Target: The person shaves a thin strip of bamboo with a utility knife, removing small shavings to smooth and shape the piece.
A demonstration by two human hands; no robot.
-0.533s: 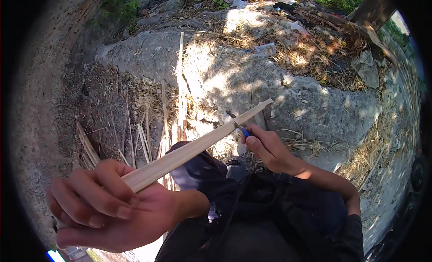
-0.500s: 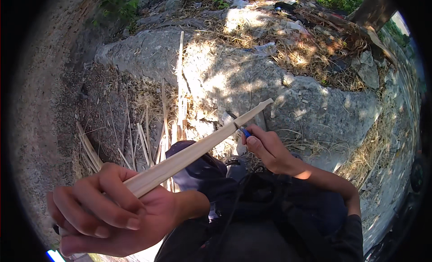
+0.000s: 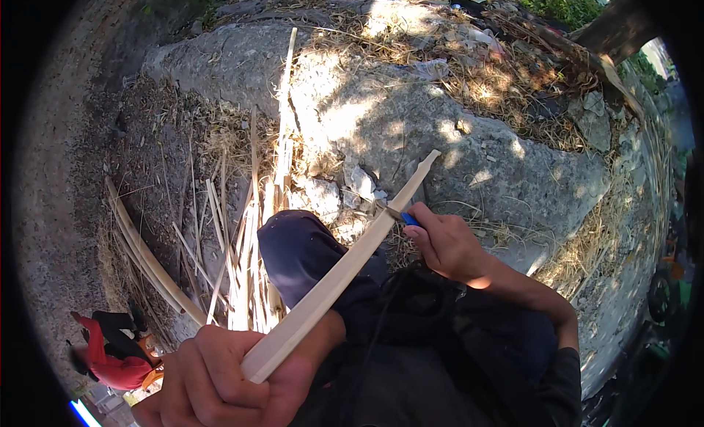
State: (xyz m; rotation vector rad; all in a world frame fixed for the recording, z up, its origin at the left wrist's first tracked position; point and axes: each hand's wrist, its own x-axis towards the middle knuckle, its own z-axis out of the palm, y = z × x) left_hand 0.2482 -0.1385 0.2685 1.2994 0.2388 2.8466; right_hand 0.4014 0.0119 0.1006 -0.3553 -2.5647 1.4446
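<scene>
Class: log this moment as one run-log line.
left hand: grips wooden strip | right hand: knife against strip | ground: cut strips

You have no packages, labels, signs or screens anywhere in your view. From the upper edge of the frame down to the lower corners, nothing shows a printed face or a display.

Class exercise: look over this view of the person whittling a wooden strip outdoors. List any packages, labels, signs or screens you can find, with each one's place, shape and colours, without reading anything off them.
No packages, labels, signs or screens can be made out.
Pale scraps of litter: among dry grass on the far rock, crumpled, whitish-grey; too small to tell their kind.
</scene>
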